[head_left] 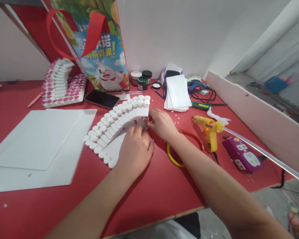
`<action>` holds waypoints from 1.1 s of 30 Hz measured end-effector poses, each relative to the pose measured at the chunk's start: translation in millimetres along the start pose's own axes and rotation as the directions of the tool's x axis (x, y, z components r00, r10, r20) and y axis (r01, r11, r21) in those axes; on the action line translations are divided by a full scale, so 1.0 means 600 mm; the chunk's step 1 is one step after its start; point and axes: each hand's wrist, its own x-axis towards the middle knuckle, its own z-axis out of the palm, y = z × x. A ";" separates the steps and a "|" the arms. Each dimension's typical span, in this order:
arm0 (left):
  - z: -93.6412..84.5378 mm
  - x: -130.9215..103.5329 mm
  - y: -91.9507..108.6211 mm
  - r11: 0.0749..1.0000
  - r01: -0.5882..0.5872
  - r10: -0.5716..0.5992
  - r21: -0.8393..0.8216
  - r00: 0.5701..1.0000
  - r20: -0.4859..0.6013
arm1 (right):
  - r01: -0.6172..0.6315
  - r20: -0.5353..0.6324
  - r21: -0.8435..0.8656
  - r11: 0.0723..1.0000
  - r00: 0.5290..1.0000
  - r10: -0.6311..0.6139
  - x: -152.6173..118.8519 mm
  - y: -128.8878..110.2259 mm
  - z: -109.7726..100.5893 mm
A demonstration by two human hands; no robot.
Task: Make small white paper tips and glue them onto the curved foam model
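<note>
A white craft piece (124,115) lies on the red table, built of narrow strips fanned in a curve with rolled white rosettes along the outer edge. Bent over its inner side is my left hand (135,147), fingers curled and pressing the white base, the fingertips partly hidden. My right hand (161,124) is at the piece's right end, thumb and fingers closed on the edge there; whether they also hold a small part I cannot make out. Right of the hands, a yellow glue gun (210,129) stands with a clear glue stick in its back.
White boards (82,146) lie at the left. A pink-and-white rosette model (62,86), phone (102,99), gift bag (107,66), paint jars (142,83) and white paper sheets (178,93) line the back. A purple power strip (242,154) and a yellow-red ring (174,159) are at right.
</note>
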 end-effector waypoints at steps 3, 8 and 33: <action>0.000 -0.001 0.000 1.000 -0.004 0.004 0.004 1.000 -0.017 | 0.008 0.000 0.002 1.000 1.000 -0.008 -0.001 0.001 0.000; -0.004 0.001 0.001 1.000 0.000 0.000 -0.014 1.000 0.013 | 0.012 0.002 -0.011 1.000 1.000 -0.012 0.000 0.000 0.001; 0.008 0.017 -0.011 0.994 -0.014 0.017 0.104 0.999 -0.031 | 0.015 -0.013 0.062 0.998 1.000 -0.014 -0.009 0.016 -0.014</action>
